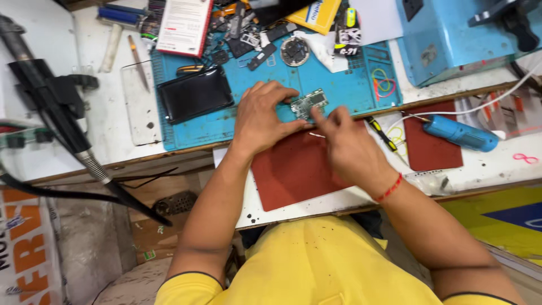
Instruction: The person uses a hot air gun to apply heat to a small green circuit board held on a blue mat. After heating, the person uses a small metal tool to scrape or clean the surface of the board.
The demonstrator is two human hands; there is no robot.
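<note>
Head view: we steady a small green circuit board (309, 104) on the blue work mat (344, 85). Our left hand (261, 116) pinches its left edge; our right hand (345, 141) presses a fingertip on it. Light, stiff, fragile: best held by the edges.

Place: small electronics repair workshop.
Bench: cluttered white worktop (113, 130) with blue silicone repair mat (344, 85).
Evidence: loose black phone parts (248, 34), small green circuit board (309, 104), blue handheld tool (460, 133).
</note>
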